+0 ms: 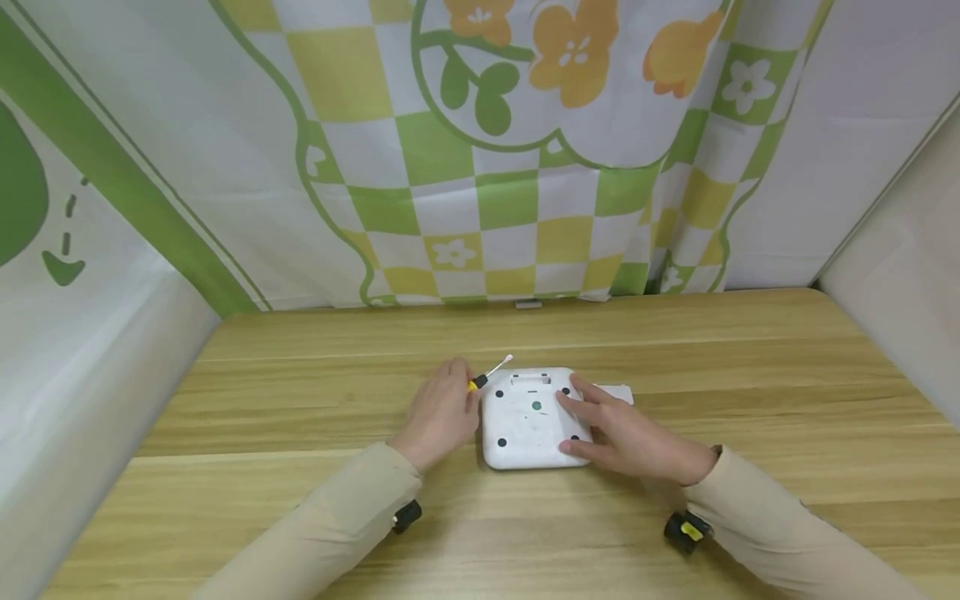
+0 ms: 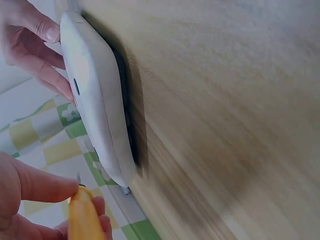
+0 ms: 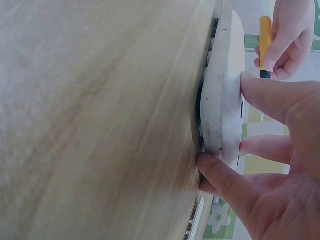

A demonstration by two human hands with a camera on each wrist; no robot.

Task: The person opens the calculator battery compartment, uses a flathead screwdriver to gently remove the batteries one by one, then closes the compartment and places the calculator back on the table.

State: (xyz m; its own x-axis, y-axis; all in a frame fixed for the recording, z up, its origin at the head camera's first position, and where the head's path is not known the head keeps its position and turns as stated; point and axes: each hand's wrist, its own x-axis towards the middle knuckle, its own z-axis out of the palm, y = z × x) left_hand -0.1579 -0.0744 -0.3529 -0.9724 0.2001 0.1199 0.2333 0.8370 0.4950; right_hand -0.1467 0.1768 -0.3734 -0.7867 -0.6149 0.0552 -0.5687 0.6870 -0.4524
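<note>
A white rounded-square device [image 1: 525, 446] lies on the table with black round feet and an open slot facing up. Key-like bumps show along its underside in the right wrist view; its exact kind is unclear. My left hand [image 1: 442, 412], beside its left edge, grips a screwdriver [image 1: 477, 382] by the yellow handle, the shaft pointing up and right past the device's far left corner. My right hand [image 1: 630, 433] holds the device's right side, with the thumb [image 3: 260, 87] on the upturned face and a fingertip at the side edge by the table.
A flat white piece [image 1: 618, 393] lies just beyond my right fingers, partly hidden by them. Behind the wooden table [image 1: 315, 408] hangs a checked, flowered curtain [image 1: 510, 200]. A small pale object [image 1: 528, 304] sits at the table's far edge.
</note>
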